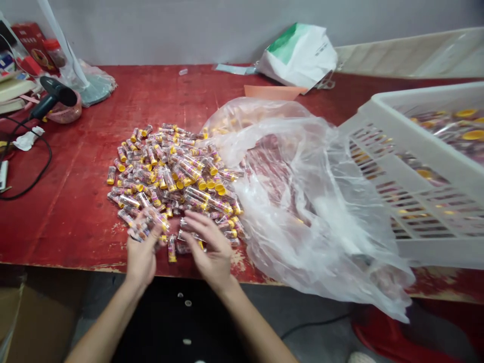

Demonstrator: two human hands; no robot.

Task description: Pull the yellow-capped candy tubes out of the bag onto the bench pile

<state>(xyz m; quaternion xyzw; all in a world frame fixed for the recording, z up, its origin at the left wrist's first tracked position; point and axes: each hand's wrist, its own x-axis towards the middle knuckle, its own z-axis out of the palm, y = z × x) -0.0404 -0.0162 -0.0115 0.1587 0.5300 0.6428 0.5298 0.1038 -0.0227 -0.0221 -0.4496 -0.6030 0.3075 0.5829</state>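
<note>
And there it was: the left hand [141,257] had its fingers curled around a bunch of yellow-capped tubes [145,224], the right hand [214,252] spread wide at the pile [170,171] on the red table [71,222]!

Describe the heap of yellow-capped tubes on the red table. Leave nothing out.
The heap is dozens of small clear tubes with yellow caps and dark reddish contents, lying jumbled at all angles on the worn red table. Its right side meets a clear plastic bag. The left hand clutches several tubes at the near edge, and the open right hand rests its fingers among others.
</note>
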